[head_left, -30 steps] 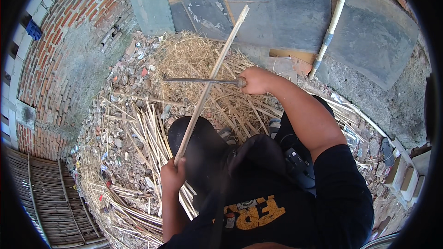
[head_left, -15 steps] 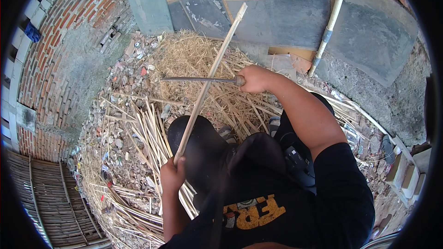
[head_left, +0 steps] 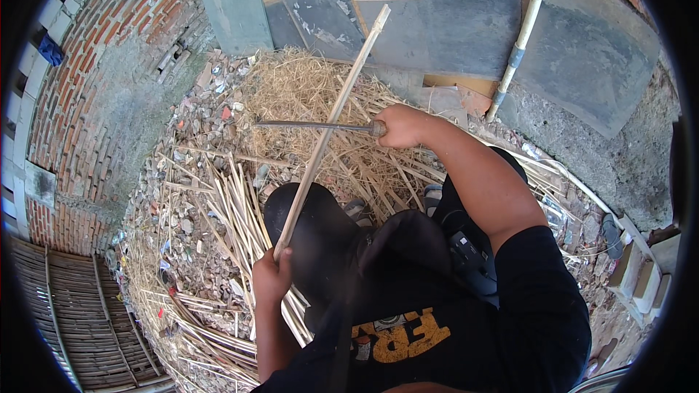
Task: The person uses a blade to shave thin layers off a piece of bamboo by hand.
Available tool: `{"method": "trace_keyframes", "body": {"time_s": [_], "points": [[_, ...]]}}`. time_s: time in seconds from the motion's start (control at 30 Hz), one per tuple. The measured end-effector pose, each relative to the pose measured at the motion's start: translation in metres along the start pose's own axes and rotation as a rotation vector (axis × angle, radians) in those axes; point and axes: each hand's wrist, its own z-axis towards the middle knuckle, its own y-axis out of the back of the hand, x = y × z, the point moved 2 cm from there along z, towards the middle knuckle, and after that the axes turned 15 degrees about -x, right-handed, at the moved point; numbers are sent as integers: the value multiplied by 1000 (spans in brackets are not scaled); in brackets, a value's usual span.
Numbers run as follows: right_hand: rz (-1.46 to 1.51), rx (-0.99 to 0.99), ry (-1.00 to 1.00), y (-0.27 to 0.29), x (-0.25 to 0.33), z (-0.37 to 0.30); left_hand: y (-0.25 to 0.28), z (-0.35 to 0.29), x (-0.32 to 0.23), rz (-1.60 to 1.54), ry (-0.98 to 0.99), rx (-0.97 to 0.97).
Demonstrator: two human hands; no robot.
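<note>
My left hand (head_left: 271,276) is closed round the lower end of a long pale bamboo strip (head_left: 314,162), which slants up and away to the right across my left knee. In my right hand (head_left: 402,125) is the handle of a machete (head_left: 291,124), its thin dark blade pointing left. The blade crosses the strip at about the middle of its upper half and appears to touch it. Below and beyond the blade lies a heap of curly straw-coloured shavings (head_left: 291,87).
A bundle of split bamboo strips (head_left: 237,207) lies left of my knee on rubble-strewn ground. Brick wall (head_left: 80,124) rises at the left, with grey panels (head_left: 466,22) at the back. A pale pipe (head_left: 526,25) leans there. A slatted bamboo panel (head_left: 80,313) is at lower left.
</note>
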Motion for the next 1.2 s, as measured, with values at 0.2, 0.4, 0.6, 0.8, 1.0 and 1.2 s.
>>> {"method": "trace_keyframes", "body": {"time_s": [0.2, 0.4, 0.6, 0.8, 1.0, 1.2], "points": [[-5, -7, 6, -2, -3, 1, -1, 0, 1, -30, -16, -19], [1, -4, 17, -2, -2, 1, -1, 0, 0, -41, -11, -10], [4, -12, 20, -4, -4, 1, -1, 1, 1, -50, -21, -11], [13, -21, 10, -4, -6, 1, -1, 2, 0, -54, -8, 9], [-49, -38, 31, 17, 19, -8, -1, -1, 2, -74, -7, -18], [-93, 1, -63, 13, -4, -4, -3, 0, 0, -56, -27, -8]]}}
